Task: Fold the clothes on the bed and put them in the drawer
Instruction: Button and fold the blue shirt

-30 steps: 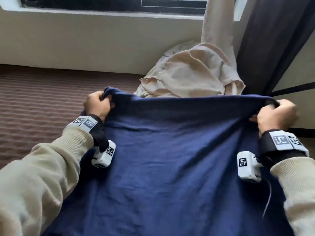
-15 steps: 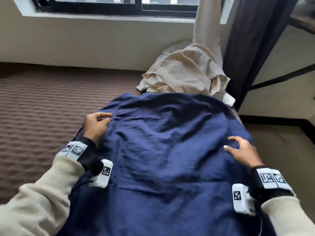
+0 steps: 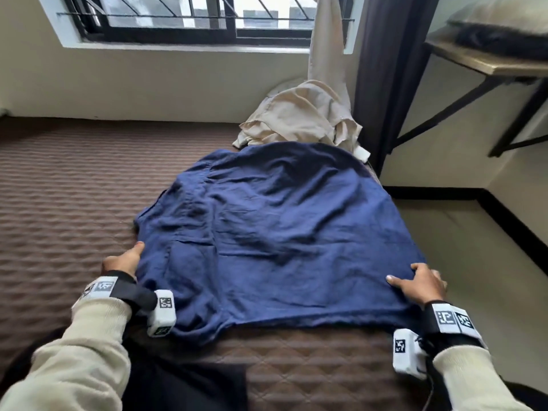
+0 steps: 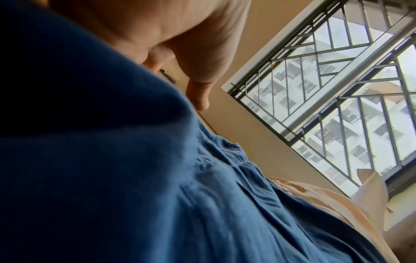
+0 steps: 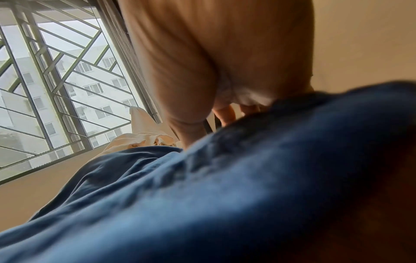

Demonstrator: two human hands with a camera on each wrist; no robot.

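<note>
— On the bed (image 3: 74, 203), your left hand (image 3: 121, 261) holds the blue shirt's (image 3: 267, 232) left edge, fingers tucked underneath.
— And your right hand (image 3: 421, 284) pinches its right edge (shirt spread flat). Next, probably fold one side inward.

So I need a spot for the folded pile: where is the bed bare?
Bare quilted bed lies left of the blue garment, up to the window wall, with a narrow strip along the near edge. The far right corner is crowded by the cream clothes.
</note>
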